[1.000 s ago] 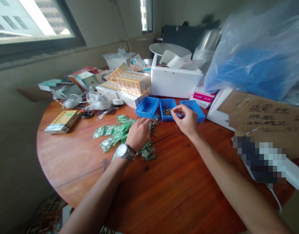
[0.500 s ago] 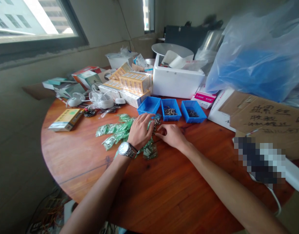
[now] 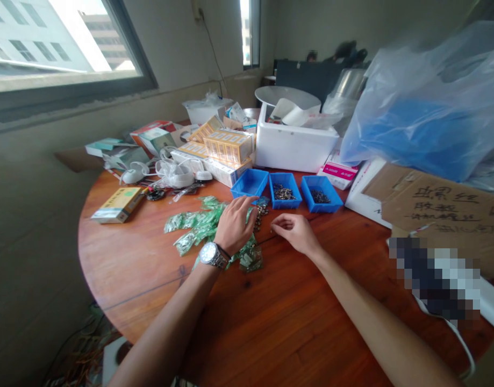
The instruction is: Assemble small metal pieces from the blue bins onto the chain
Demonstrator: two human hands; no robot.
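Observation:
My left hand [image 3: 235, 223] lies over a heap of green plastic packets [image 3: 198, 223], its fingers stretched out and the thumb a little apart. Beside its thumb is a small loose pile of metal screws [image 3: 261, 215], partly hidden by the hand. To the right of that pile, my right hand [image 3: 294, 232] pinches thumb and forefinger together just above the table. A tiny metal piece that looks like a screw shows at its fingertips. Beyond the hands stand three blue bins: the left bin [image 3: 250, 184] shows a bare floor, while the middle bin [image 3: 286, 203] and right bin [image 3: 321, 207] hold small metal screws.
A white foam box [image 3: 295, 148] stands behind the bins. Stacked cartons [image 3: 228, 146] and white cabled devices [image 3: 178, 174] fill the back left. A yellow box [image 3: 118, 205] lies near the left edge. At right are a cardboard box [image 3: 444, 209] and a plastic bag [image 3: 428, 118].
My right hand has drawn away from the loose screws to the right, its pinch closed. My left hand stays over the packets. The whole view has shifted slightly.

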